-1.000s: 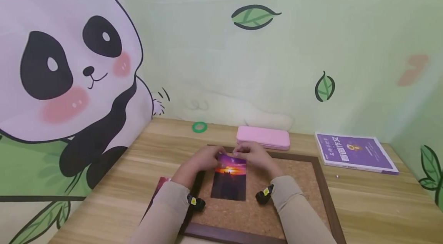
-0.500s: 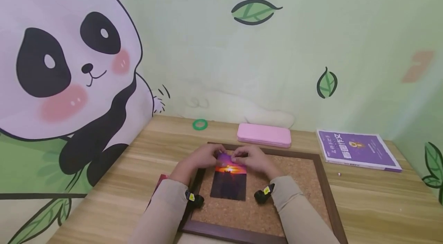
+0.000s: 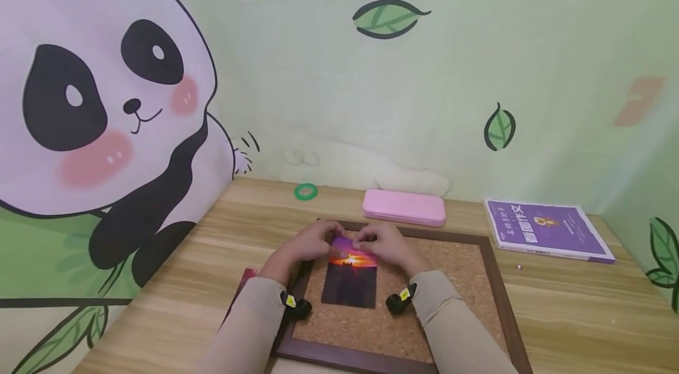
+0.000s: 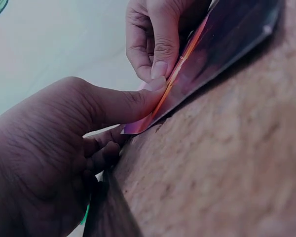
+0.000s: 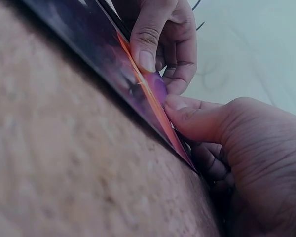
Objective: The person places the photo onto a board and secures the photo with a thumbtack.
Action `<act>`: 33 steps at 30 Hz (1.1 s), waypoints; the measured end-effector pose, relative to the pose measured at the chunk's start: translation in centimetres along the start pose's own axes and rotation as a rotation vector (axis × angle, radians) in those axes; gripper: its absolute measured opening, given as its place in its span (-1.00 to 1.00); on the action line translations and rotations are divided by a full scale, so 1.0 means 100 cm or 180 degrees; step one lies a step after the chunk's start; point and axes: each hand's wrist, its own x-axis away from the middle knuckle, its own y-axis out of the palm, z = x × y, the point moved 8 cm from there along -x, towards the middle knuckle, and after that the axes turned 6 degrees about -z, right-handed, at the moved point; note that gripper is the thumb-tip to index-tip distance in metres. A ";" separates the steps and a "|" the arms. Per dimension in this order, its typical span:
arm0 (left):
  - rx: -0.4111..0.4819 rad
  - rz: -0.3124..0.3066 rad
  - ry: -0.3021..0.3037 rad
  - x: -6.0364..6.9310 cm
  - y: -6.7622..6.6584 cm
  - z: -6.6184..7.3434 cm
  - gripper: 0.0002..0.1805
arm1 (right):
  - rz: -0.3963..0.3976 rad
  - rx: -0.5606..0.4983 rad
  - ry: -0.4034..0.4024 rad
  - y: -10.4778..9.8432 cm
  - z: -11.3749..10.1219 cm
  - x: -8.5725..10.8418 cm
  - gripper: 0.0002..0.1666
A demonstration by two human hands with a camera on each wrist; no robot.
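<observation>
A sunset photo [image 3: 350,283] lies on the left part of a cork board [image 3: 403,327] with a dark brown frame. The left hand [image 3: 311,242] pinches the photo's top left part; in the left wrist view that hand's [image 4: 54,143] thumb lies on the printed face, other fingers curled beneath. At the top right part, the right hand [image 3: 389,246] pinches with thumb and curled fingers, also seen in the right wrist view, where the hand [image 5: 256,143] is beside the purple edge. Both thumbs are close together. Whether something small is between the fingertips cannot be told.
Behind the board lie a pink case [image 3: 404,207] and a green ring [image 3: 306,192]. A purple book [image 3: 549,231] is at the back right, with a tiny shiny item [image 3: 519,267] before it. Something dark red [image 3: 245,280] shows partly under the left sleeve.
Over the last second the right hand has shifted slightly left and down onto the photo's upper part. The photo has stayed nearly in place, its top now more covered by fingers.
</observation>
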 end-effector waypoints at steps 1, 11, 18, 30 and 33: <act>0.0029 0.0023 0.0023 0.000 0.000 0.000 -0.63 | 0.0000 0.0012 -0.0007 0.000 -0.001 0.000 -0.94; 0.0281 0.0108 0.0014 0.002 -0.005 0.005 -0.64 | 0.0042 0.0019 0.0032 -0.003 -0.003 -0.003 -0.92; 0.0414 0.0005 -0.0184 0.002 0.000 -0.002 -0.63 | 0.0072 -0.0026 0.0198 -0.001 -0.004 0.000 -0.92; 0.0252 0.0060 -0.0046 0.002 0.000 0.002 -0.69 | 0.0305 -0.0121 0.0549 0.000 0.002 -0.001 -0.94; 0.0280 0.0068 -0.0058 0.002 0.000 0.001 -0.69 | 0.0315 -0.0139 0.0518 0.000 0.003 -0.002 -0.94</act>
